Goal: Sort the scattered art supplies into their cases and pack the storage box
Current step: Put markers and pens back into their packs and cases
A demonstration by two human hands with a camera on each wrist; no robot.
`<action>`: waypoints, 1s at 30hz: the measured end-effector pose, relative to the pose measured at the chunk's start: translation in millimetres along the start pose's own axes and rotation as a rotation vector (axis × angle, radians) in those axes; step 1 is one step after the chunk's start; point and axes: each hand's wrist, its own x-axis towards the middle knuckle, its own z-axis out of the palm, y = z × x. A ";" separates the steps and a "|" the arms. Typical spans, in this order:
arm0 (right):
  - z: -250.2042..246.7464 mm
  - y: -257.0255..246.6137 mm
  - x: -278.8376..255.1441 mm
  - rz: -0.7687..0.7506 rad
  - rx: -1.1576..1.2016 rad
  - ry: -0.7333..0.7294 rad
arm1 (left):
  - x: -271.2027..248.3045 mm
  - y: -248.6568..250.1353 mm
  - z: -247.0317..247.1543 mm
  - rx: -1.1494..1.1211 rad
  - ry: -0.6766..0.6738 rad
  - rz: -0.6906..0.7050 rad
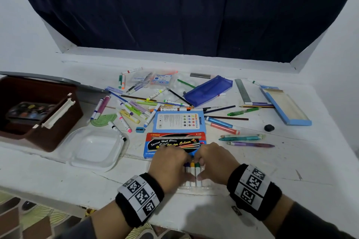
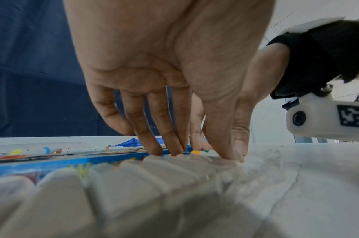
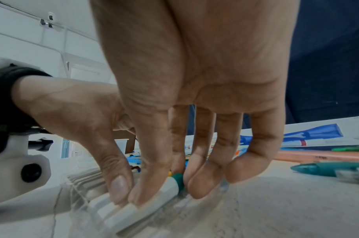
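Both hands work over a clear plastic marker tray [image 1: 194,190] at the table's front edge. White markers [image 1: 192,172] with purple, orange and green caps lie side by side in it. My left hand [image 1: 174,161] presses straight fingers [image 2: 172,145] and thumb down on the markers' cap ends. My right hand [image 1: 209,161] presses its thumb on the green-capped marker [image 3: 177,178], its fingers straight beside the cap. The red-and-blue water colour pen box [image 1: 174,141] lies just beyond the hands. The brown storage box [image 1: 64,122] stands open at the left, with a paint palette inside.
Loose markers, pens and pencils lie scattered across the table's middle. Among them are a colour pencil box [image 1: 178,121], a blue mesh pouch [image 1: 208,90] and a light blue pencil case [image 1: 285,105]. A clear plastic container [image 1: 93,147] sits beside the storage box. A wall rises behind.
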 end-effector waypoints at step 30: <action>-45.1 -37.3 57.5 -0.095 0.513 0.382 | -30.6 -101.5 -46.2 -0.758 0.383 -0.151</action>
